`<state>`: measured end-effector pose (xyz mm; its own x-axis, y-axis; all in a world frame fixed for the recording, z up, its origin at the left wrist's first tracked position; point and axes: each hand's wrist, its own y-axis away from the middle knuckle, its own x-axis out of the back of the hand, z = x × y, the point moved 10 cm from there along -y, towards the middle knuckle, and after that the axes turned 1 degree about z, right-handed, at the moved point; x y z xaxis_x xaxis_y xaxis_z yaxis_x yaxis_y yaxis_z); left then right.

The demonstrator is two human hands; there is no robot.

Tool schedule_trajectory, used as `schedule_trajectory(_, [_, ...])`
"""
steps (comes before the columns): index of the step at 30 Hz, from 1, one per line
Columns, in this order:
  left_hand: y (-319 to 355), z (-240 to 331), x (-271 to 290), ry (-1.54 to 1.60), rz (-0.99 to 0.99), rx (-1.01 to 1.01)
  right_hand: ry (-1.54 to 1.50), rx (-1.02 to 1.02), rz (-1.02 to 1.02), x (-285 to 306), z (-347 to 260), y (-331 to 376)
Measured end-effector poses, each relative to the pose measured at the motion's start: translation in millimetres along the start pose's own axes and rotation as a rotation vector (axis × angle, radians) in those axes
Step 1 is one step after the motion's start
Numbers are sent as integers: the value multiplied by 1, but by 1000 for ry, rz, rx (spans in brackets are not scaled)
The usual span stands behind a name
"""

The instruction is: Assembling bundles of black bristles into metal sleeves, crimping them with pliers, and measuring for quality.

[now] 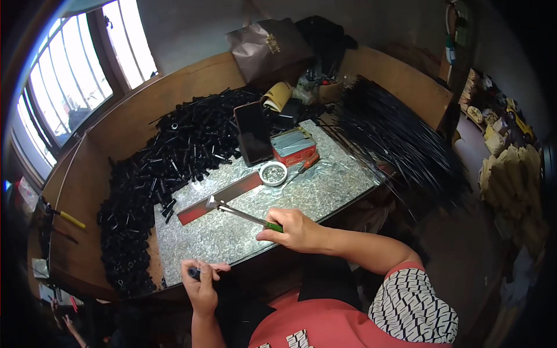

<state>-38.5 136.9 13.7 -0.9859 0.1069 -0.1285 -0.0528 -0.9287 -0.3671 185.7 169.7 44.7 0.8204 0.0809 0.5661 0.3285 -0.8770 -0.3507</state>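
small black part (194,272) mostly hidden in left hand (202,285), screwdriver handle (274,227) buried in right hand (296,230)

Barred window (69,81) at upper left, bright daylight coming through. Pale plastered wall (191,29) behind a wooden worktop (133,116) with raised board edges. A speckled grey stone slab (290,197) lies on the worktop near its front. Dim reddish-brown floor (464,243) to the right. Far right, a cluttered shelf (505,127) in shadow, its contents too blurred to tell.

Workbench (174,93) under probably plastic tubes (168,162)
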Motion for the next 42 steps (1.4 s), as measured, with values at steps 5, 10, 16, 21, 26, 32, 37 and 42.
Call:
schedule_trajectory(5, [8,-18,-2,-86,-7,57,420,406,105,11,-62,6])
schedule_trajectory(10, [6,-7,-6,-358,39,-77,819,567,206,5,-84,10])
schedule_trajectory(16, [17,-5,-2,-195,-12,-86,1035,664,271,-12,-91,15])
schedule_trajectory(21, [18,-9,1,-182,142,-18,996,638,192,-20,-94,20])
schedule_trajectory(26, [20,-1,7,-372,277,-94,844,521,103,-22,-85,22])
schedule_trajectory(32, [24,-1,7,-354,253,-88,841,610,36,-24,-88,36])
schedule_trajectory(37, [31,-18,9,-181,106,60,624,483,-174,-35,-71,45])
schedule_trajectory(42, [28,-10,-4,-144,-75,59,-614,-580,-921,-99,-12,102])
